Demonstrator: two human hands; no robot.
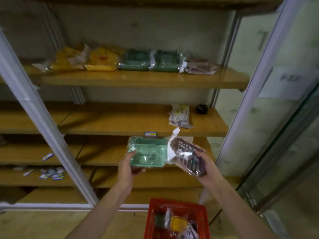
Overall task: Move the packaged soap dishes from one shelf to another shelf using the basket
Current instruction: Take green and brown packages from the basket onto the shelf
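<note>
Red plastic mesh basket (pixel 176 219) sits lowest, holding wrapped dishes. Above it, left hand (pixel 126 167) grips a glossy green packaged soap dish (pixel 148 153); right hand (pixel 206 167) grips a maroon one (pixel 187 156), before bare wooden shelves (pixel 120 119).

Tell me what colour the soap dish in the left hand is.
Light green soap dish, gripped by the left hand; head view.
</note>
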